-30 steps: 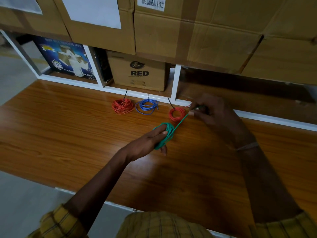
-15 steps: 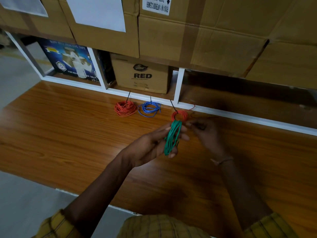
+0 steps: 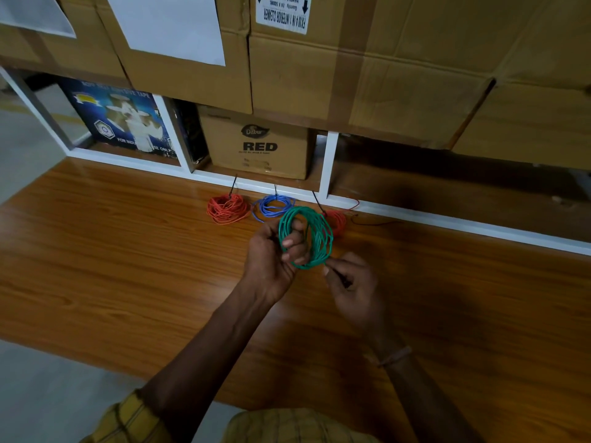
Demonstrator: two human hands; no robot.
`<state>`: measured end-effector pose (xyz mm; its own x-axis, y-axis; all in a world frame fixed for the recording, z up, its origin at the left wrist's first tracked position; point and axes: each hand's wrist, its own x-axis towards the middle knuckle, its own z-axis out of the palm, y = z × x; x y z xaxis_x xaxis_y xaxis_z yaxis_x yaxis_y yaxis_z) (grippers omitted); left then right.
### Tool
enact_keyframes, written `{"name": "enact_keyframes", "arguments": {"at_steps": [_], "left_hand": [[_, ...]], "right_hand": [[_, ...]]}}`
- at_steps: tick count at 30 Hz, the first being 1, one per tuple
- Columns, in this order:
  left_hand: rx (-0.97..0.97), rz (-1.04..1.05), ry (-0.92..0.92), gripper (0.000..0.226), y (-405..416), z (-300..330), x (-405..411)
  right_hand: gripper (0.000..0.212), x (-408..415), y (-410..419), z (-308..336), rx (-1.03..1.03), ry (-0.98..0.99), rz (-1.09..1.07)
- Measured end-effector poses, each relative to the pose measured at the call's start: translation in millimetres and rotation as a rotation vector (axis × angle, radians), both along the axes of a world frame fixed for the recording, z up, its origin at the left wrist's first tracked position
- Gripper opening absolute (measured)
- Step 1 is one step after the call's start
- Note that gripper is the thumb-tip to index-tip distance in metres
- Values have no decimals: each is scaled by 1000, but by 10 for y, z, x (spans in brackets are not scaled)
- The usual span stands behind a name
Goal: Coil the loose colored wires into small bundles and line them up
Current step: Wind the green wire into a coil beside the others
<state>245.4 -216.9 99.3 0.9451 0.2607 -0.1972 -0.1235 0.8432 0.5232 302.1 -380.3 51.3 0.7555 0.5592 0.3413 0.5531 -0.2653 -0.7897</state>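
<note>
Overhead, a person leans over a wooden table (image 3: 128, 266), both forearms reaching in from yellow checked sleeves (image 3: 128, 417).

Left hand (image 3: 275, 260): raised off the table, fingers curled through and around the left side of a green coil (image 3: 315, 247). Coil stands roughly upright, face turned toward the viewer, many loops, somewhat loose.

Right hand (image 3: 351, 282): just below and right of the coil, fingers drawn together in a pinch close to the coil's lower edge. Something thin and dark sits in the pinch; cannot tell what it is, nor whether it joins the green wire. A thin band circles the right wrist.

Behind the hands, along the table's back edge, three finished bundles in a row:
- orange coil (image 3: 227, 208), leftmost, flat on the table, a dark tie sticking up from it
- blue coil (image 3: 271, 207), just beside it, also with a dark tie
- red coil (image 3: 337, 220), rightmost, partly hidden behind the green one, a thin loose tail running off to the right

Back edge meets a white-framed shelf (image 3: 332, 164). A cardboard box marked RED (image 3: 256, 145) sits in one bay, a blue printed box (image 3: 118, 119) in the bay to its left. Large taped cartons (image 3: 399, 68) stacked above.
</note>
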Motion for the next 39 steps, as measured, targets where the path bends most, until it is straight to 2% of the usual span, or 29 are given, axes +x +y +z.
{"name": "enact_keyframes", "arguments": {"at_steps": [3, 7, 9, 13, 19, 23, 25, 27, 29, 31, 36, 39], "left_hand": [[9, 62, 33, 28, 4, 29, 50], [98, 111, 80, 58, -14, 38, 127], [190, 163, 85, 52, -19, 50, 149], [419, 271, 84, 28, -13, 72, 195], [621, 311, 187, 32, 14, 48, 287], [717, 272, 208, 39, 49, -92, 371], [853, 243, 201, 39, 86, -170, 393], [1083, 201, 167, 32, 130, -228, 388], [1267, 160, 137, 28, 177, -301, 388], [1334, 130, 137, 26, 217, -374, 397], [1308, 50, 146, 27, 236, -435, 449], [1252, 39, 152, 31, 235, -427, 481]], "right_hand": [[17, -18, -2, 95, 4, -114, -21], [15, -5, 9, 168, -24, -195, -26], [14, -14, 11, 213, -44, -221, -8], [18, -15, 24, 216, -82, -244, 4], [19, -13, 26, 82, -128, -200, 66], [30, 51, -22, -33, -163, -133, 122], [37, 107, -93, -38, -167, -118, 177], [40, 209, -168, -9, -157, -62, 206], [47, 431, -236, -84, -178, 17, 144], [49, 739, -272, -239, -217, 102, 51], [17, 1748, -220, -769, -258, 256, -185], [16, 2217, -125, -898, -430, 158, -276]]}}
